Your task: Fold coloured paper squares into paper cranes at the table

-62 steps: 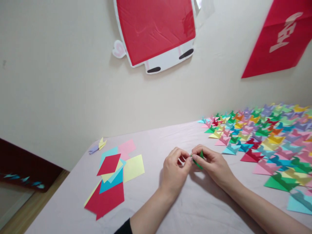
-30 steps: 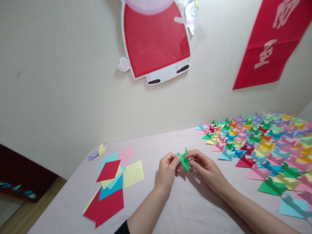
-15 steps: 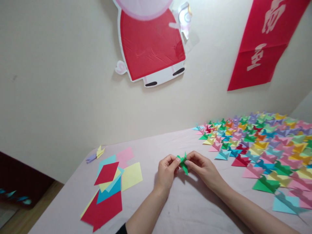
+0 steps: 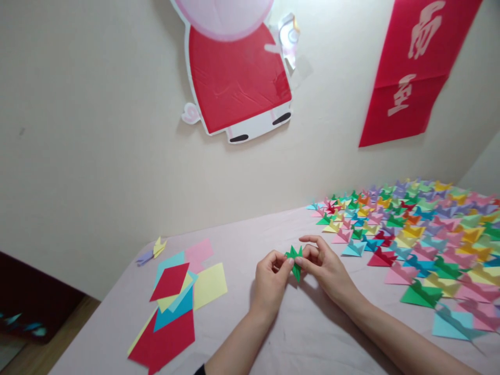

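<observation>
A small green folded paper piece (image 4: 295,260) is held just above the pale pink table (image 4: 242,234) between both hands. My left hand (image 4: 271,281) pinches its left side with thumb and fingers closed. From the right, my right hand (image 4: 326,268) pinches the other side, its index finger raised a little. Two points of the green paper stick up between the fingertips.
Loose square sheets (image 4: 175,297) in red, blue, yellow and pink lie fanned out at the left. Two small folded pieces (image 4: 153,250) sit near the far left corner. Rows of several coloured folded pieces (image 4: 414,234) cover the table's right side. A cream wall with red hangings stands behind.
The green paper was hidden flat in my fingers, then turned up and opened so its points show. Both hands stayed together mid-table. The camera tilted up slightly.
</observation>
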Tool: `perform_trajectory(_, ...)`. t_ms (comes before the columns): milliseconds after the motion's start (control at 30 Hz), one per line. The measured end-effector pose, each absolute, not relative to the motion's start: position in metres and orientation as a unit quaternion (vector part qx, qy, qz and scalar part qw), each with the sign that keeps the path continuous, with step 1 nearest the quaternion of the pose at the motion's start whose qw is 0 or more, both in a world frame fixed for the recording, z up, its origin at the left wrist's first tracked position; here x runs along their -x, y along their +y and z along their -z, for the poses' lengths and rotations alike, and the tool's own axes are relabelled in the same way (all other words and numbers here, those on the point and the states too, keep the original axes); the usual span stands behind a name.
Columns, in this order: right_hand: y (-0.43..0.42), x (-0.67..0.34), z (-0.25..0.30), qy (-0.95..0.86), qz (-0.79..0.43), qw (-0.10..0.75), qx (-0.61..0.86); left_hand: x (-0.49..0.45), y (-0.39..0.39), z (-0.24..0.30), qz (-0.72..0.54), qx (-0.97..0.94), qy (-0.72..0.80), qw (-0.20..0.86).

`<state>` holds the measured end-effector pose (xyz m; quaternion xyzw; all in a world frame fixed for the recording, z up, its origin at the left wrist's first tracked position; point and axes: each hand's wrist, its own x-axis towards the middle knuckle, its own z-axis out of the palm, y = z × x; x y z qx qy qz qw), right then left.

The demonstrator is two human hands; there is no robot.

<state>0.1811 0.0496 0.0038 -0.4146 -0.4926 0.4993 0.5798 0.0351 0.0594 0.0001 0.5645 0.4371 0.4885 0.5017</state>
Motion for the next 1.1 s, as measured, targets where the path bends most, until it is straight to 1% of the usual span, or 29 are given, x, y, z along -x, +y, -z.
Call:
perform_trajectory(200,0.0511,-0.1815,-0.0027,-0.514,-0.452,0.564,0.462,-0.0365,0.0564,-0.0039,-0.504,-0.548,0.444,0.498)
perform_trajectory(300,0.0509,-0.1802,-0.0041,-0.492,-0.486,0.562,0.454,-0.0376,0.0562,-0.0037,-0.527,-0.544,0.431,0.490)
perform_trajectory(433,0.0509,-0.1795,-0.0051,-0.482,-0.525,0.556,0.429,-0.0389,0.0550,-0.0051,-0.529,-0.536,0.416,0.510)
perform_trajectory(700,0.0519,-0.1821,-0.0002,-0.467,-0.493,0.577,0.454,-0.0381,0.0555,-0.0002,-0.538,-0.540,0.424,0.490)
perform_trajectory(833,0.0518,-0.1819,-0.0014,-0.465,-0.485,0.583,0.456,-0.0380,0.0547,0.0013,-0.540,-0.516,0.430,0.507)
perform_trajectory(1000,0.0527,-0.1833,-0.0001,-0.482,-0.492,0.562,0.457,-0.0372,0.0539,-0.0004,-0.535,-0.513,0.433,0.513)
perform_trajectory(1100,0.0546,-0.1844,0.0013,-0.521,-0.479,0.539,0.456,-0.0359,0.0542,0.0010,-0.533,-0.527,0.441,0.493)
